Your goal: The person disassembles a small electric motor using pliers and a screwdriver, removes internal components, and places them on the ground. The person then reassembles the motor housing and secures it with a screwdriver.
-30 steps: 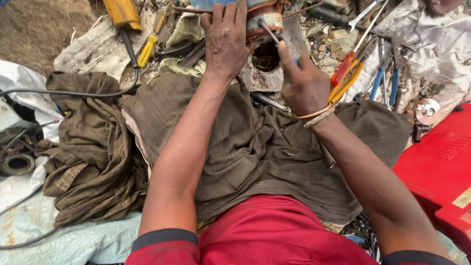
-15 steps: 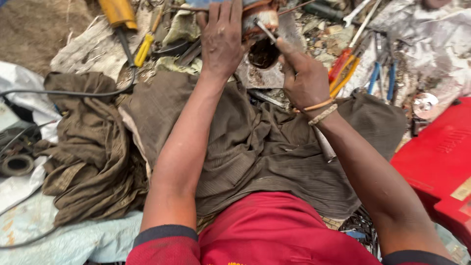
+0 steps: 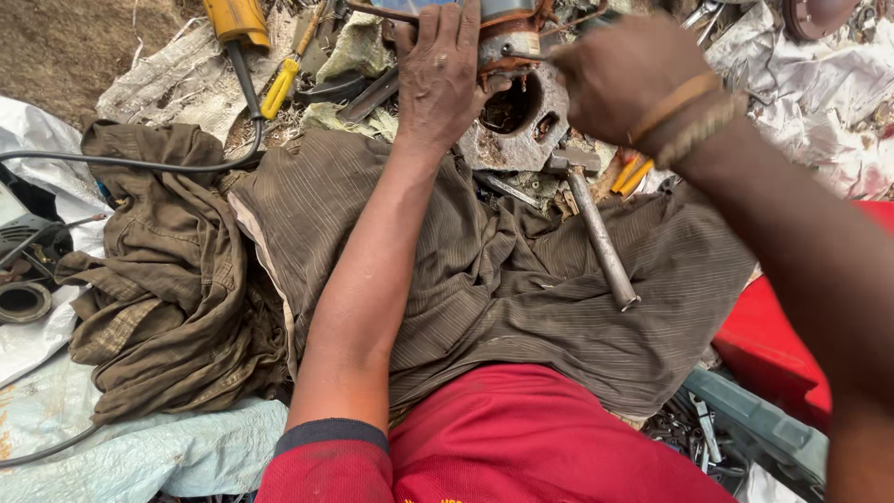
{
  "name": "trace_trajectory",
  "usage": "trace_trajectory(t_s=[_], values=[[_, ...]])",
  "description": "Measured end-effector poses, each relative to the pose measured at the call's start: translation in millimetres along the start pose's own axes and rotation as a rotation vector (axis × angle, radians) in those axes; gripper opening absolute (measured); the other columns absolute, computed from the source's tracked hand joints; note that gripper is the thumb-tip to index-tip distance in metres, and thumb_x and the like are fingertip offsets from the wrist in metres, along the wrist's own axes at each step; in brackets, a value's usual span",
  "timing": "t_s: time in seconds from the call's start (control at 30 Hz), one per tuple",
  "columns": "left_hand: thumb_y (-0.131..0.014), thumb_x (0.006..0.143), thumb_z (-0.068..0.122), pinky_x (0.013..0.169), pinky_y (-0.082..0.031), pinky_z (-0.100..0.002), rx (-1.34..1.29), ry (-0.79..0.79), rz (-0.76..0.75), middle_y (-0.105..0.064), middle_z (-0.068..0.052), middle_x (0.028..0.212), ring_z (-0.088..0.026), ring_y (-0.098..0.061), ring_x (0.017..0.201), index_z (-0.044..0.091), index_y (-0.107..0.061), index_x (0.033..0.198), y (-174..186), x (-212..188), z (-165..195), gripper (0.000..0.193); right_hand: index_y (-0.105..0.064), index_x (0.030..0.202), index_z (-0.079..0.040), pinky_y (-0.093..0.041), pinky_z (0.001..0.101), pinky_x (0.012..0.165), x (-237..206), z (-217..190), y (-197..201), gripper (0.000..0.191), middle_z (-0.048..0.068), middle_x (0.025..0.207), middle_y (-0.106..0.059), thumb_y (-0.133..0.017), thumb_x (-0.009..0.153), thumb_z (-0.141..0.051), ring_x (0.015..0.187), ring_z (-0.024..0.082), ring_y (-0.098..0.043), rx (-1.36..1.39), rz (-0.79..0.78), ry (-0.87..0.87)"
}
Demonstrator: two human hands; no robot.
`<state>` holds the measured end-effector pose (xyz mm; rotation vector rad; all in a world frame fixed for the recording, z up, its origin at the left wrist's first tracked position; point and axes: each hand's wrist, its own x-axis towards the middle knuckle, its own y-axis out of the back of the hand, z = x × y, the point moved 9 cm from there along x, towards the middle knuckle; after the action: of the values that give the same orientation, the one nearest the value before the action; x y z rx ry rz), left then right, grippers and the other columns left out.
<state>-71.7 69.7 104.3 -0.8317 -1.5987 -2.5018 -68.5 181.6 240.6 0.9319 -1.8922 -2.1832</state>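
**A:** A worker, seen from a head-worn camera, bends over a rusty motor housing (image 3: pixel 518 116) at twelve o'clock in the frame. What is the left hand doing?

**B:** The left hand (image 3: pixel 441 76) lies palm-down over the top of the housing, fingers spread and pressed against its blue-and-grey upper part, bracing it. It is not closed into a fist.

**A:** And the right?

**B:** The right hand (image 3: pixel 626 76), at about one o'clock, is curled shut, knuckles toward the camera, with bands on its wrist. A thin metal tip pokes out from it toward the housing, touching near its upper rim. What tool that is I cannot tell; the grip hides it.

**A:** Where does the housing rest?

**B:** At the far edge of a striped brown cloth (image 3: pixel 484 279) spread across the worker's lap. A round dark opening in the housing faces the camera.

**A:** Anything loose nearby?

**B:** A hammer (image 3: pixel 596 228) lies on the cloth, head just below the housing, handle running toward five o'clock. A yellow-handled screwdriver (image 3: pixel 281 82) sits at eleven o'clock beside a yellow power tool (image 3: pixel 237 20) with its black cable (image 3: pixel 130 163) trailing toward nine. A red case (image 3: pixel 792 354) sits at four o'clock.
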Motion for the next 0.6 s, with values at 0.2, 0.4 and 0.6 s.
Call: trace_trajectory(t_s=[0.2,0.4,0.6], values=[[-0.080,0.081,0.071,0.098,-0.044,-0.049,-0.003,-0.001,-0.001,-0.055,-0.012,0.128,-0.028,-0.050,0.120,-0.004,-0.045,0.148,-9.1,-0.9,0.8,0.106,-0.078,0.111,-0.007,-0.053,0.0374,0.047,69.7,-25.6,-8.1,0.021,0.015,0.070,-0.070,-0.063,0.096,-0.010,0.051,0.023,-0.065,-0.219,-0.397,-0.023],[-0.075,0.094,0.028,0.099,-0.045,-0.046,0.138,-0.052,0.021,-0.055,-0.011,0.121,-0.027,-0.051,0.120,0.010,-0.053,0.113,-10.6,-5.9,4.0,0.035,-0.078,0.101,0.001,-0.055,0.0387,0.047,89.4,-45.7,-43.5,0.016,0.019,0.073,-0.072,-0.066,0.093,-0.006,0.054,0.026,-0.069,-0.219,-0.475,0.041],[-0.080,0.085,0.025,0.093,-0.043,-0.045,-0.083,0.028,-0.014,-0.055,-0.010,0.124,-0.026,-0.052,0.114,-0.004,-0.044,0.148,-1.1,5.4,1.0,0.078,-0.076,0.118,-0.011,-0.054,0.0414,0.047,46.7,16.6,-15.8,0.032,0.019,0.080,-0.074,-0.067,0.087,-0.006,0.055,0.028,-0.069,-0.117,-0.248,-0.027]])
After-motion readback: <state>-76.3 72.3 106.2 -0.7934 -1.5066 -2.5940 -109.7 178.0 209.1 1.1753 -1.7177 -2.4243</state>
